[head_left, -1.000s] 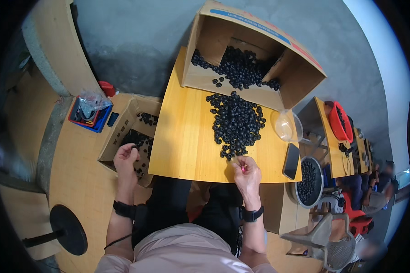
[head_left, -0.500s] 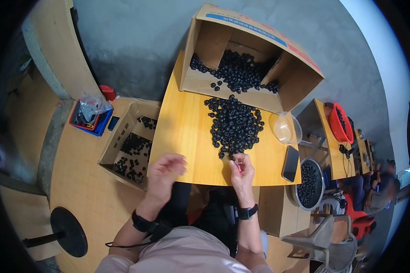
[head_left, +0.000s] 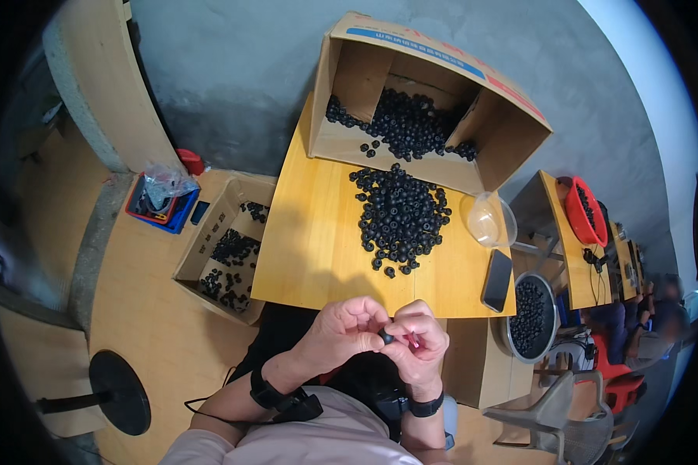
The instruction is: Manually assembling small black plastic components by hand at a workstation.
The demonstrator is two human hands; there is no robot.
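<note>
My left hand point(head_left: 347, 335) and my right hand point(head_left: 416, 341) meet just off the table's near edge, fingertips pinched together around one small round black part point(head_left: 385, 336). A small bright pink item point(head_left: 415, 340) sticks out between my right fingers; most of it is covered, so its kind is unclear. Beyond my hands, a heap of the same black ring-like parts point(head_left: 402, 217) lies on the yellow table point(head_left: 302, 256). The heap trails back to a cardboard box point(head_left: 512, 147) lying on its side, with many more black parts inside.
A clear plastic bowl point(head_left: 490, 221) and a dark phone point(head_left: 496, 280) lie on the table's right side. At left stands an open carton point(head_left: 186, 263) with black parts. A metal basin point(head_left: 549, 325) of black parts sits at right, near a grey chair point(head_left: 551, 411).
My right hand has drawn back from the heap toward me with a black part. My left hand has moved right to meet it, and both now pinch the part.
</note>
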